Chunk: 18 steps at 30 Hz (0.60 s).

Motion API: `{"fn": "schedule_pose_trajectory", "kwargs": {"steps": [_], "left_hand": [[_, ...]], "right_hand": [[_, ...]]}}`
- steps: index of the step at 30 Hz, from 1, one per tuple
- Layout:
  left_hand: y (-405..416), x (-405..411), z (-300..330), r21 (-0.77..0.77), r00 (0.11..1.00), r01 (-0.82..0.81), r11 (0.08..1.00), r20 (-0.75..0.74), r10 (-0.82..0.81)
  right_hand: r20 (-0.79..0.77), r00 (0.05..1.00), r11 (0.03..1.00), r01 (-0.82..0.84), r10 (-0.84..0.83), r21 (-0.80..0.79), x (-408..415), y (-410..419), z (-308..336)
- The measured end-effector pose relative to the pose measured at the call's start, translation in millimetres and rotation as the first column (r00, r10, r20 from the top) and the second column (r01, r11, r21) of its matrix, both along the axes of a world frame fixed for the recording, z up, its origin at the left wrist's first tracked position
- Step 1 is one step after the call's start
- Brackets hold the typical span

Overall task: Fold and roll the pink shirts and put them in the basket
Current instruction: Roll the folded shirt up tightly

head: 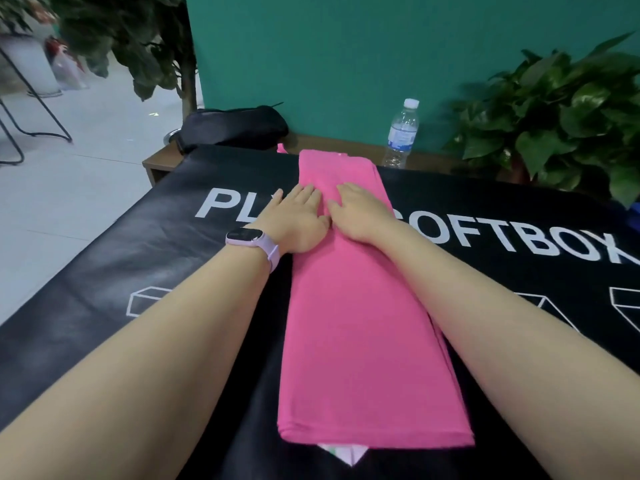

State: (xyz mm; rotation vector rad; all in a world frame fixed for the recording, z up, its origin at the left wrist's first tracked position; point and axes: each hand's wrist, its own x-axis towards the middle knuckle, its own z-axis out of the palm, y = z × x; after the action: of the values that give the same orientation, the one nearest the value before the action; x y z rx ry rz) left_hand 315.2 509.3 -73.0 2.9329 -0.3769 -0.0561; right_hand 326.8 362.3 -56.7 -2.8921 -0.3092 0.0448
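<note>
A pink shirt lies folded into one long narrow strip down the middle of the black cloth-covered table. My left hand presses flat on the strip's far part, near its left edge, fingers straight. My right hand lies flat beside it on the same part of the strip, fingers spread. A lilac smartwatch is on my left wrist. No basket is in view.
A clear water bottle stands on a wooden ledge behind the table. A black bag lies at the back left. Leafy plants stand at the right, and another at the back left. White tiled floor lies to the left.
</note>
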Motion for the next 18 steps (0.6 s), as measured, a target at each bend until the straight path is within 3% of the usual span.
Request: {"fn": "schedule_pose_trajectory", "kwargs": {"steps": [8,11,13,18], "left_hand": [[0,14,7,-0.032,0.998,0.04,0.999,0.041,-0.038],[-4,-6,14,-0.001,0.989,0.066,0.998,0.132,-0.065],[-5,-24,14,-0.11,0.986,0.112,0.988,0.137,-0.096],[10,-62,14,-0.332,0.997,0.069,0.941,-0.008,-0.076]], "right_hand": [[0.008,0.984,0.982,-0.177,0.178,-0.06,-171,-36,-10],[-0.013,0.98,0.975,-0.2,0.2,-0.1,-165,-35,-7],[-0.026,0.978,0.973,-0.207,0.205,-0.101,-148,-34,-6],[-0.025,0.974,0.971,-0.227,0.226,-0.071,-127,-33,-7]]}}
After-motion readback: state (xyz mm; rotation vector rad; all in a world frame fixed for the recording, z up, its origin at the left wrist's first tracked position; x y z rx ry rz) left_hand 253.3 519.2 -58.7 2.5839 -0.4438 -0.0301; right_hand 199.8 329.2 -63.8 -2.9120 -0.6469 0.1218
